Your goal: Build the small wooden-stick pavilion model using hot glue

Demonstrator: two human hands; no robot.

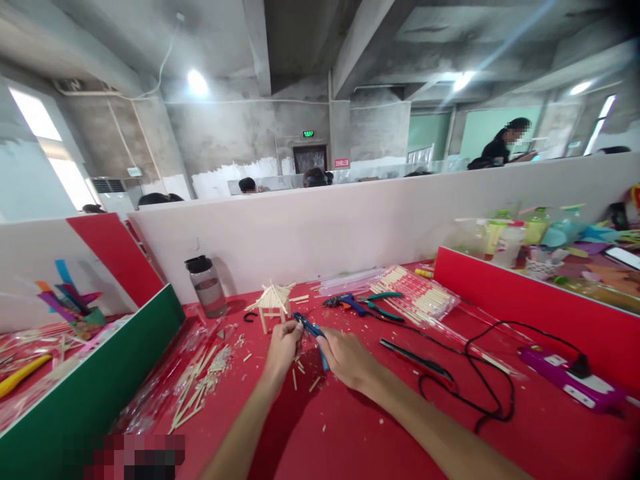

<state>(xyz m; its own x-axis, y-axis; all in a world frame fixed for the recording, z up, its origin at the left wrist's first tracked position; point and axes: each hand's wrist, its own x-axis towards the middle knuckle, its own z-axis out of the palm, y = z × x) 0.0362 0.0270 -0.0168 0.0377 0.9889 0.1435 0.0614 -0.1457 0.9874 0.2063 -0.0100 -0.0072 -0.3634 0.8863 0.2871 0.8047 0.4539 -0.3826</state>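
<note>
My right hand (347, 357) is closed around blue-handled pliers (311, 327), whose head points to the upper left. One blue handle slants down below the fingers. Close by on the left, my left hand (283, 347) is pinched at the head of the pliers; what its fingers hold is too small to make out. Just behind the left hand stands a little pavilion (274, 305) built of pale wooden sticks, with a pointed roof on thin legs. Short cut stick pieces (300, 368) lie on the red tabletop (320, 440) beneath both hands.
A glue gun (353, 305) and green-handled pliers (387, 307) lie behind my right hand. Bagged sticks (420, 293), a utility knife (417, 360) and a corded purple power strip (570, 377) are rightward. Leftward are a water bottle (207, 287), loose sticks (203, 387) and a green divider (100, 380).
</note>
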